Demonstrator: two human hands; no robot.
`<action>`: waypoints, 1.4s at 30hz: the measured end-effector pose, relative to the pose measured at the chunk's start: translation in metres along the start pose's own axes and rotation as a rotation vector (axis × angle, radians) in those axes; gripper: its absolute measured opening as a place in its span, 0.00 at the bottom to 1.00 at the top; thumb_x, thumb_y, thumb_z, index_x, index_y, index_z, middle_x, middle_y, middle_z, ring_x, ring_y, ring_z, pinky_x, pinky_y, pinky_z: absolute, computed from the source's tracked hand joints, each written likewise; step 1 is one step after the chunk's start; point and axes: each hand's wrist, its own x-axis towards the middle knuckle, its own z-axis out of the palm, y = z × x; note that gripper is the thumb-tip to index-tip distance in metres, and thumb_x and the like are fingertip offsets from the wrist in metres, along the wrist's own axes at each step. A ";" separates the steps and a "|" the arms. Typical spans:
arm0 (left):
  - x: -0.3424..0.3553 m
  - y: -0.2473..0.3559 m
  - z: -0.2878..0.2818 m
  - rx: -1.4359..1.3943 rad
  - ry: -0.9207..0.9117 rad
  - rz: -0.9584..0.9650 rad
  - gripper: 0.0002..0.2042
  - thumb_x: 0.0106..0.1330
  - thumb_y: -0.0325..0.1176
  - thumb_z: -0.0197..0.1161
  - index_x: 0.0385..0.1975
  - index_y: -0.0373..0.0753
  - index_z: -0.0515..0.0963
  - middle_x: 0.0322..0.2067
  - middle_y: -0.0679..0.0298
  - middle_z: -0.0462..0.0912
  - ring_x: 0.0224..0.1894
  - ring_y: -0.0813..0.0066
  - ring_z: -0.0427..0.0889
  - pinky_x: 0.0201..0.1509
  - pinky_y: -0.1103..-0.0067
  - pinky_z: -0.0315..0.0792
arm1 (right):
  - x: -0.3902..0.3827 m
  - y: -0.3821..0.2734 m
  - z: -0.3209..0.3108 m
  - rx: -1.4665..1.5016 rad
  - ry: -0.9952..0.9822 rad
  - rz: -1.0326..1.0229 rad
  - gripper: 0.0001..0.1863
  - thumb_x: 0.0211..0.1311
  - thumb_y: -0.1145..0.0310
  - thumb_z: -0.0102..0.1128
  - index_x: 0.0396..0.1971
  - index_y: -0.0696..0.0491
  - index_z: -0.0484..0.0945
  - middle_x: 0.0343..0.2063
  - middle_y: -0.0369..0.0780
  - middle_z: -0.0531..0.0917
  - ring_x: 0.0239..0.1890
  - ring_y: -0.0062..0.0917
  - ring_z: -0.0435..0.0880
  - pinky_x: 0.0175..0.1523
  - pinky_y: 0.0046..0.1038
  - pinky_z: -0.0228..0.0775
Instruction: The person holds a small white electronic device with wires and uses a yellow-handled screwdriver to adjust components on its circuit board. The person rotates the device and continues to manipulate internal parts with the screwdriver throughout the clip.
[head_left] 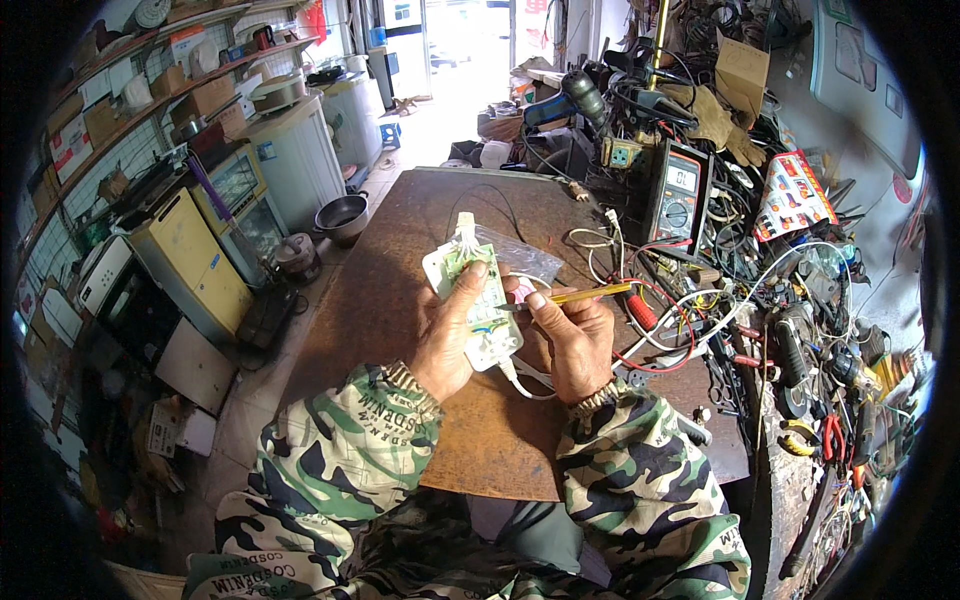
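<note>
Above the brown table, my left hand point(452, 325) grips an opened white electrical housing point(490, 345), tilted, with its thumb across the front. A pale green board and some coloured wires show inside; a white cable runs from its lower end. My right hand point(575, 345) pinches a slim yellow-handled tool point(597, 293) with a dark metal tip. That tip points left and reaches the right edge of the housing; whether it touches the board, I cannot tell. A small pink thing point(520, 289) shows between my hands, partly hidden. Behind them lies a clear plastic bag point(530, 258).
A multimeter point(678, 200) stands at the table's right side, near a red-handled tool point(641, 311) and tangled white and red leads. Pliers point(832, 438), cables and other tools crowd the right. A dark pot point(342, 216) sits on the floor at left.
</note>
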 end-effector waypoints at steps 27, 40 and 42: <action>-0.001 -0.005 -0.001 0.072 0.072 0.033 0.12 0.69 0.36 0.60 0.47 0.37 0.76 0.40 0.63 0.82 0.40 0.74 0.83 0.42 0.74 0.80 | -0.013 -0.011 0.005 -0.347 -0.016 -0.062 0.07 0.61 0.71 0.66 0.33 0.60 0.83 0.27 0.33 0.84 0.30 0.15 0.77 0.35 0.22 0.69; -0.004 -0.003 0.001 0.064 0.030 0.015 0.14 0.68 0.39 0.60 0.46 0.36 0.76 0.38 0.62 0.82 0.41 0.73 0.83 0.42 0.73 0.80 | -0.005 -0.007 -0.002 -0.160 -0.047 0.070 0.06 0.61 0.73 0.65 0.36 0.59 0.84 0.29 0.33 0.84 0.28 0.13 0.76 0.36 0.19 0.68; -0.006 0.001 0.003 0.055 -0.009 -0.007 0.13 0.68 0.39 0.60 0.46 0.36 0.76 0.38 0.62 0.82 0.41 0.72 0.83 0.41 0.72 0.81 | -0.002 -0.002 -0.001 0.057 -0.074 0.081 0.06 0.61 0.75 0.63 0.37 0.59 0.84 0.31 0.35 0.85 0.30 0.14 0.78 0.37 0.20 0.69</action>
